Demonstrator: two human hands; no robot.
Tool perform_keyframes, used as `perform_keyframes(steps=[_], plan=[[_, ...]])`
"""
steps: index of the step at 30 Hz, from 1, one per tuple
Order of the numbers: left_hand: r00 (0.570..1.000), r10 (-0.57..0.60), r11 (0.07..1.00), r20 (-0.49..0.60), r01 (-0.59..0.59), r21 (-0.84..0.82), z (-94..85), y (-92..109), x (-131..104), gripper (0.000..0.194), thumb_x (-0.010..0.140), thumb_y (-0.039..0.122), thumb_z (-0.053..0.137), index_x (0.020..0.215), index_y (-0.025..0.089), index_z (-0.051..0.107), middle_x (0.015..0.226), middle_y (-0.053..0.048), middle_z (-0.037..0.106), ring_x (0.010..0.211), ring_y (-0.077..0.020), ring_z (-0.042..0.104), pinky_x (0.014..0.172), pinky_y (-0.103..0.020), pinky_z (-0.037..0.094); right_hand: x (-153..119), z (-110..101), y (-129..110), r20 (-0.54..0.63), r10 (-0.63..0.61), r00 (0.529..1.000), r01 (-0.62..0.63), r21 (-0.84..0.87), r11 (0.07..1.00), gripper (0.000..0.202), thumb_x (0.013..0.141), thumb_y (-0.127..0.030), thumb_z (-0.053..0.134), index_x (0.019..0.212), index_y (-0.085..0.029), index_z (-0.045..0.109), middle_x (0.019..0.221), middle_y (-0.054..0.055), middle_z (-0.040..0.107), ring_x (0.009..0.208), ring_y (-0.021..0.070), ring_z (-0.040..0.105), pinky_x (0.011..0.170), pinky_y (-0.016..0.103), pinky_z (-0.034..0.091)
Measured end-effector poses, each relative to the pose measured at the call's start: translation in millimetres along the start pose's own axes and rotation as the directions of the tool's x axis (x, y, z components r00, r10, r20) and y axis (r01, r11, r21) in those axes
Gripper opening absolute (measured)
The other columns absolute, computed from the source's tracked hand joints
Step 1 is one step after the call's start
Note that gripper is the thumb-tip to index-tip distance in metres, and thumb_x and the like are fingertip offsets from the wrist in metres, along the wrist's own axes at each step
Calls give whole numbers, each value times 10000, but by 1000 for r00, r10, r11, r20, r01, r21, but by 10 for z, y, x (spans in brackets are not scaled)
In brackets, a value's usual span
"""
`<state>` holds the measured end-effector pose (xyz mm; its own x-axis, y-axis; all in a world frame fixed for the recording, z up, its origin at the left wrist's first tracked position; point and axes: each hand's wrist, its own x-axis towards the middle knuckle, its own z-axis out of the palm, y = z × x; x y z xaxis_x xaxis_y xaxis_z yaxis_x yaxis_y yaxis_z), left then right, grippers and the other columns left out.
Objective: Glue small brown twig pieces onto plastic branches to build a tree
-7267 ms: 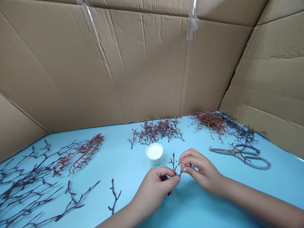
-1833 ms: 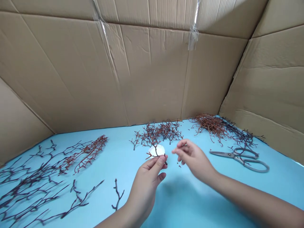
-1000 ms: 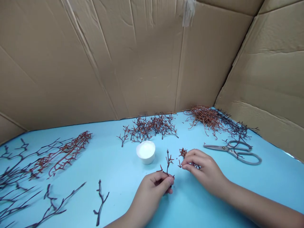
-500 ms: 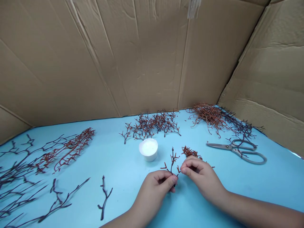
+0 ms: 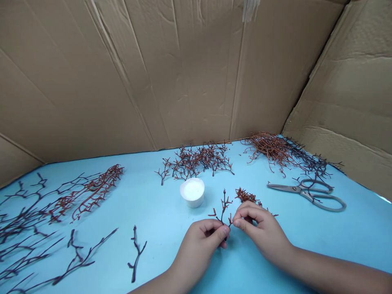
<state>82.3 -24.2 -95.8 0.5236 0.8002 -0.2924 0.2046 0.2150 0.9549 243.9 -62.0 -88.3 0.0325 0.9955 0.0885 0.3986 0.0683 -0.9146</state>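
Pinched between the thumb and fingers of my left hand (image 5: 204, 245) is a small dark twig (image 5: 224, 207) with reddish-brown sprigs on its branches. My right hand (image 5: 260, 226) is closed in a pinch at a small reddish sprig (image 5: 230, 219) on the twig's right branch. Just behind my right hand lies a pile of short reddish sprigs (image 5: 246, 195), partly hidden by the fingers. A white cup (image 5: 192, 192) with white contents stands a little beyond the twig.
Branched twigs (image 5: 196, 161) are heaped at the back. Scissors (image 5: 306, 194) lie at right before a tangle of reddish and dark stems (image 5: 269, 149). Dark branches (image 5: 21, 224) and reddish stems (image 5: 98, 185) spread at left, with one loose twig (image 5: 136, 255) nearer. Cardboard walls (image 5: 196, 73) enclose the blue table.
The sprig at my right fingertips now meets the twig's right branch, where a small gap showed before. Both hands stay nearly in place; the whole view has shifted very slightly.
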Motion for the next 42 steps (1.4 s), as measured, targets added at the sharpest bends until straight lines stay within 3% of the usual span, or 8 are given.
perform_keyframes(steps=[27, 37, 42], plan=[[1000, -9, 999, 3, 9, 37, -5, -7, -12, 252, 733, 370, 543, 615, 156, 604, 536, 16, 548, 557, -128, 473, 583, -239, 357, -4, 13, 18, 40, -73, 997, 74, -44, 996, 143, 785, -190, 551, 652, -179, 601, 707, 12, 559, 707, 145, 525, 654, 256, 396], [999, 17, 997, -36, -20, -77, 8, 24, -21, 227, 722, 341, 565, 601, 155, 612, 516, 17, 544, 539, -128, 497, 579, -242, 380, -51, 61, 82, -37, 32, 999, -31, 28, 999, 88, 752, -266, 562, 762, -187, 524, 716, -1, 515, 629, 132, 467, 596, 257, 388], [982, 140, 965, -124, -164, -206, 24, 47, -77, 153, 666, 302, 629, 614, 160, 651, 639, -7, 566, 607, -137, 525, 615, -249, 419, -135, 159, 44, 131, 81, 988, -100, 147, 984, 169, 723, -292, 578, 650, -183, 470, 605, -20, 491, 586, 126, 461, 540, 233, 379]])
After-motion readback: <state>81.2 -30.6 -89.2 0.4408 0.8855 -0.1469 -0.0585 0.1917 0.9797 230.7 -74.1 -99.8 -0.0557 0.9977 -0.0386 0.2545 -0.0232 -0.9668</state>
